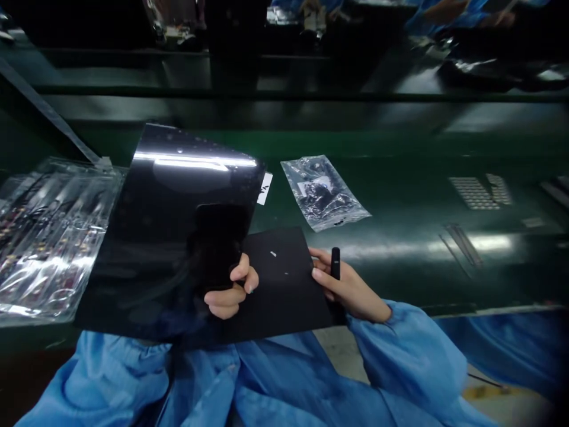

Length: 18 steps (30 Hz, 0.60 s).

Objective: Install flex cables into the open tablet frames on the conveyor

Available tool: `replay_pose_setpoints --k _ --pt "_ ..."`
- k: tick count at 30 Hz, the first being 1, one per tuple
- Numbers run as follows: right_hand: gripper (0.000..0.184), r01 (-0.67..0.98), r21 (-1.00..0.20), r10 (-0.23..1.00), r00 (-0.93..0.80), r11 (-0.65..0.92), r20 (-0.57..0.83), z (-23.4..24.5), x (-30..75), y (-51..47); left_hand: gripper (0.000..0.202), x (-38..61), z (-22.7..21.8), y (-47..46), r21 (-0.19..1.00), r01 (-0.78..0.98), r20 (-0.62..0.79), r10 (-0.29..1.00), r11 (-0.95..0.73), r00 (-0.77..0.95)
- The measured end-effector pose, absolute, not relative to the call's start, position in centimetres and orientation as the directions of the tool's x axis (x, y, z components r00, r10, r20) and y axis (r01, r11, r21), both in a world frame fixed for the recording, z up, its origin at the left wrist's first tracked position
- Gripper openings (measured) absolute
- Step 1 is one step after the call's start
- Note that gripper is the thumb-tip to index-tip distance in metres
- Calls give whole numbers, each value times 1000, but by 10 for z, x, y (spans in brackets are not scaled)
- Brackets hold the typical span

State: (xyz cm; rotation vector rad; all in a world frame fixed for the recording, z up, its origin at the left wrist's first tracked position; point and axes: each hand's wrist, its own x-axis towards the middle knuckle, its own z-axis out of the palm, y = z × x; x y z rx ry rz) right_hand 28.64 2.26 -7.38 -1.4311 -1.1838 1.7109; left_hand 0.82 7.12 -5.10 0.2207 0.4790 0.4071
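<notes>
**Two-handed grip**

Over the near edge of the green bench, a glossy black panel is tilting, its long axis slanting away rightward; the left hand is curling around it. The right hand is pinching a matte black sheet.

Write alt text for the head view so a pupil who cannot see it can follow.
A person's left hand grips a glossy black sheet, while the right hand pinches the edge of a matt black panel and also holds a small black object. A clear plastic bag lies beyond on the green bench, with clear packaging at far left.
</notes>
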Motion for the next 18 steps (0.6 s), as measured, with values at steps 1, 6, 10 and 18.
replay_pose_setpoints --k 1,6,10,18 --pt "79 85 -905 874 -236 -417 -425 -73 287 22 33 7 -52 74 308 -225 -409 343 924 846" --pt "78 87 -901 868 -242 -425 -433 -69 287 22 36 2 -49 86 430 -35 -451 249 902 857" --pt "77 84 -904 867 -255 -420 -427 -68 287 22 38 1 -60 90 457 54 -388 144 888 910" --pt "81 73 -905 864 -274 -420 -423 -68 287 21 35 0 -69 91 447 59 -439 161 893 884"
